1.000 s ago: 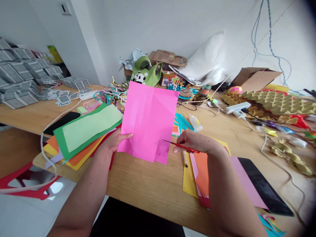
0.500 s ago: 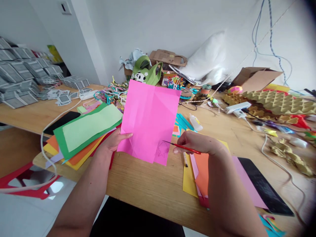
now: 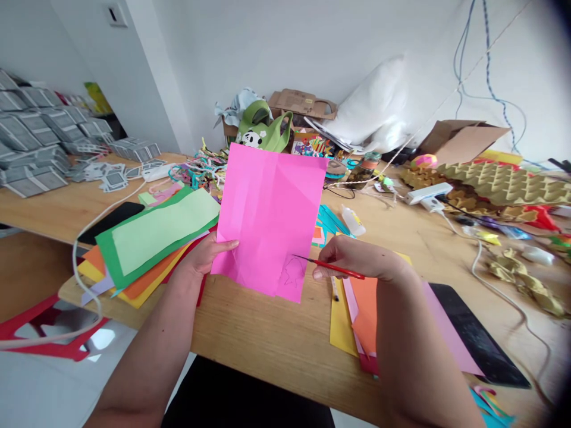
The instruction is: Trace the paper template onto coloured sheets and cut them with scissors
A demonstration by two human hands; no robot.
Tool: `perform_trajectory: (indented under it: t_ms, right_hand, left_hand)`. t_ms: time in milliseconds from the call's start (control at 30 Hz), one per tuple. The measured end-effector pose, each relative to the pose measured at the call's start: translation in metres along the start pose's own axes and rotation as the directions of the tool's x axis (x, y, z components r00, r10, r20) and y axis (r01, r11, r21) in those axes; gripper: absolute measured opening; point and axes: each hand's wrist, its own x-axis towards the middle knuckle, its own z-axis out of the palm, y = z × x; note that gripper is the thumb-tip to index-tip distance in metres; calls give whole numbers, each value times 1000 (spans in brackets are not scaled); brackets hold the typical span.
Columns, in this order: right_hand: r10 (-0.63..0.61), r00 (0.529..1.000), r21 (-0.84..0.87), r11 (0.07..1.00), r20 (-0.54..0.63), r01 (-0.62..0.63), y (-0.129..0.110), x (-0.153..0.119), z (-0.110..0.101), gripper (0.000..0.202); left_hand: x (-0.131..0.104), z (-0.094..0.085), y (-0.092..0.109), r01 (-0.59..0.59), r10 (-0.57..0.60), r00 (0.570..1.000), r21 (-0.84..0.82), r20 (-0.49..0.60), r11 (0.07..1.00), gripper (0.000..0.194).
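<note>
My left hand (image 3: 206, 254) pinches the lower left edge of a bright pink sheet of paper (image 3: 263, 208), thumb across its front. Creases run down the sheet, which is held up above the table. A small dark outline drawing (image 3: 293, 271) shows near its lower right corner. My right hand (image 3: 341, 257) is closed on a pair of scissors (image 3: 339, 269) with red handles. Their thin dark blades point left and reach over the paper's right edge, just above the drawing. Whether the blades have paper between them I cannot tell.
Green and orange paper sheets (image 3: 165, 229) are stacked left on the wooden table (image 3: 259, 333). More coloured paper (image 3: 363, 315), a pen (image 3: 334, 289) and a dark tablet-like slab (image 3: 482, 339) lie right. Behind stand a glue bottle (image 3: 354, 220), egg trays (image 3: 508, 184) and a power strip (image 3: 429, 194).
The pink sheet has shifted very slightly left and its lower right corner has dropped a little. Both hands keep their grip, and the scissors stay at the paper's right edge.
</note>
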Motion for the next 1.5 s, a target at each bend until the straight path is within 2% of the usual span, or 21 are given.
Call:
perform_trajectory:
  t_ms: [167,333,533,1167,1500]
  right_hand:
    - [60,997,-4,998,-46,-60,-6,1,0,62]
    - [42,996,-35,998,-83,-45,-2,4,3,61]
    - [1,998,-77,997,-63,-6,1,6,6,61]
    - [47,989,-117,991,-138,-63,-4,10,9,60]
    - [93,991,-80,992,-101,-101,-9,8,8,60]
  left_hand:
    - [1,0,-1,1,-1,1000,-11,-1,1000,64]
    - [2,-2,-3,-13,13,1000,1,0,1000,58]
    - [2,-3,-5,-15,15,1000,3,20,1000,49]
    - [5,-6,-8,-3,4,1000,-31,26,1000,48]
    - [6,-9,-11,-35,37,998,-37,49,999,50]
